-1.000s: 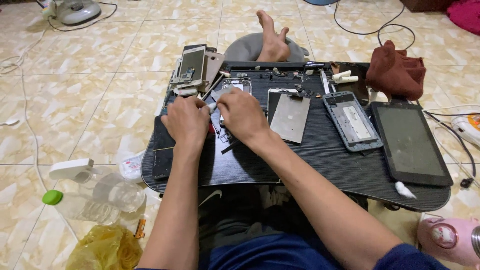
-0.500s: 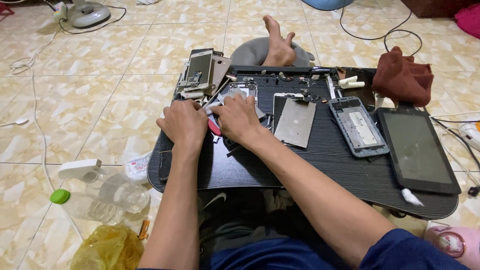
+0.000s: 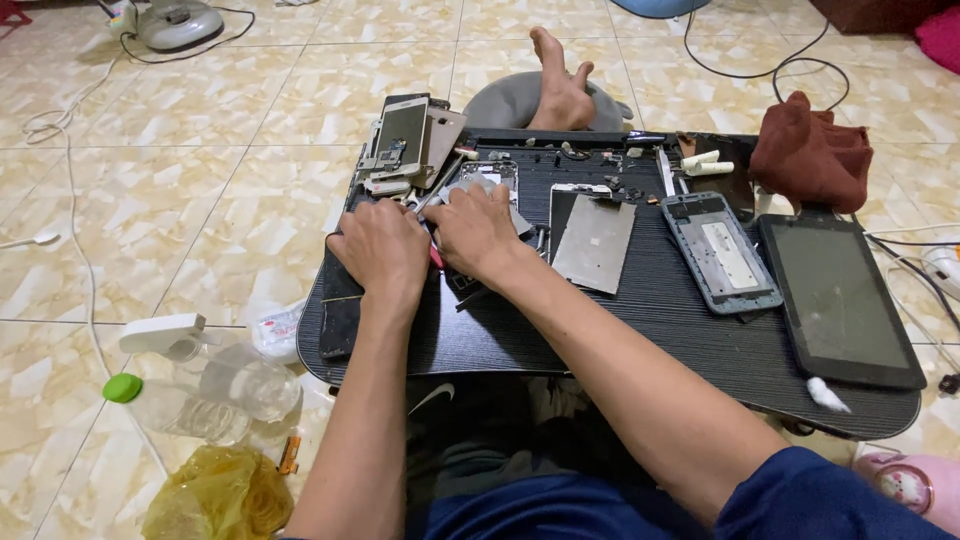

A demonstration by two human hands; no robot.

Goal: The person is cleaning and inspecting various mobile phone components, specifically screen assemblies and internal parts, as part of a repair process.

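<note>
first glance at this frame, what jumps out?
Both hands meet at the left of the black lap table: left hand and right hand pressed over a small phone part, mostly hidden. To the right lie a metal plate, a phone frame and a dark tablet; a stack of opened phones sits at the far-left corner.

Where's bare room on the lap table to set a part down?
Bare patch on the black table: the near edge, between the right forearm and the tablet, below the metal plate and grey phone frame. Cotton swab sits at its right end. Crowded: far edge with screws and parts, far-left phone stack, and around both hands.
</note>
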